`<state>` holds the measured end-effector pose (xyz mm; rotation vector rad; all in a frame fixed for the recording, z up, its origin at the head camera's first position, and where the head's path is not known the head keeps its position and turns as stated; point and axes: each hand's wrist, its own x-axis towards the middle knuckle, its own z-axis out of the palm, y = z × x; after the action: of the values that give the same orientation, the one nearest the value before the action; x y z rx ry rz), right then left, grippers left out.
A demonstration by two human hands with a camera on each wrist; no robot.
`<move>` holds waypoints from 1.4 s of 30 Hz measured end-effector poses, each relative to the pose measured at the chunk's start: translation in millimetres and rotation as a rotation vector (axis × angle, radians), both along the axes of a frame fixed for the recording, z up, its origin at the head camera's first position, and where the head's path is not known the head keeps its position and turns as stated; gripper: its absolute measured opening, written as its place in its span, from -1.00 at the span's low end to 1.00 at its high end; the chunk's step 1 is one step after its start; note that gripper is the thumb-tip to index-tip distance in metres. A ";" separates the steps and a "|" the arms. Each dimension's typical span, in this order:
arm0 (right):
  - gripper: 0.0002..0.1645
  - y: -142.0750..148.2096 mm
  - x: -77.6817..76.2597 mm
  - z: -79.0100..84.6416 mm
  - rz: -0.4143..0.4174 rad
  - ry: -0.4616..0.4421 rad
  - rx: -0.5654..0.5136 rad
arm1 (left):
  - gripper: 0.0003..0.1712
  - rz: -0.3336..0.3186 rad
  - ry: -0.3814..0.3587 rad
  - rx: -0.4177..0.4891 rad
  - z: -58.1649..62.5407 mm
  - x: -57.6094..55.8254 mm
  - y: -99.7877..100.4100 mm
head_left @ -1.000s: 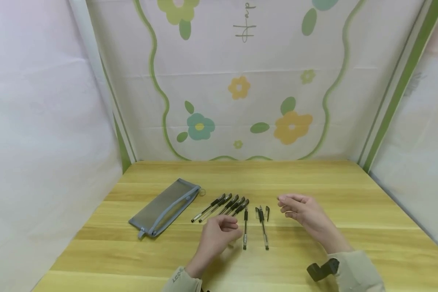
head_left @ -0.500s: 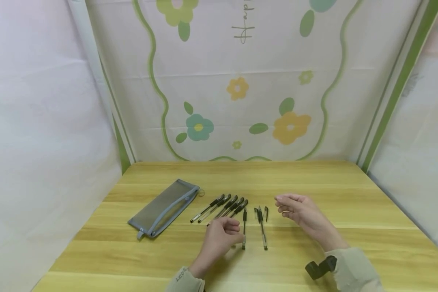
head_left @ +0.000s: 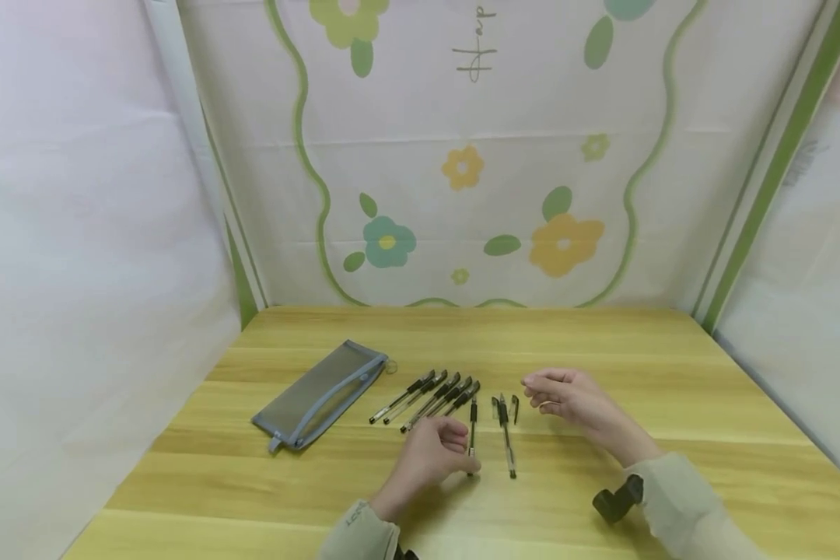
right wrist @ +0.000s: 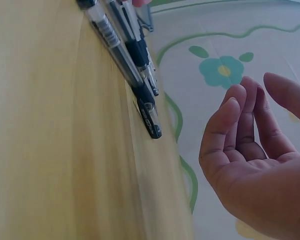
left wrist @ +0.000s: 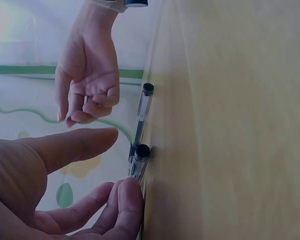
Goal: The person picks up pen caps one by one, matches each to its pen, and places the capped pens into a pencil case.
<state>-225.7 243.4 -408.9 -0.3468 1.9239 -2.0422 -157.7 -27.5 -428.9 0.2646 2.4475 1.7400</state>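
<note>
On the desk [head_left: 602, 334], a pouch [head_left: 322, 393] was noted at left, near five capped pens [head_left: 431, 403]. Right of these, the first loose pen [head_left: 472, 427], if nudged at its tail alone, could be rolled into the left cap [head_left: 495, 409] and the second loose pen [head_left: 507, 435]. The left hand [head_left: 434, 451] was found part-open about that tail, thumb held clear; fingertip contact could not be confirmed. By the right hand [head_left: 570, 397], loosely curled near the right cap [head_left: 516, 410], nothing was held.

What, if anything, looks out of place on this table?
The rightmost pen lies uncapped between two loose caps, which looks odd because the grouped pens near the pouch appear capped. I see nothing spilled or broken.
</note>
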 end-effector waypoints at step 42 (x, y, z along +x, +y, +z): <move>-0.55 -12.2 -31.8 2.5 0.114 0.039 0.251 | -0.69 0.031 0.007 -0.189 9.4 -1.5 -9.6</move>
<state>-257.5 231.2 -406.5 -0.4268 2.1023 -1.7111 -159.2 -37.1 -419.5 0.2145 2.6110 1.5060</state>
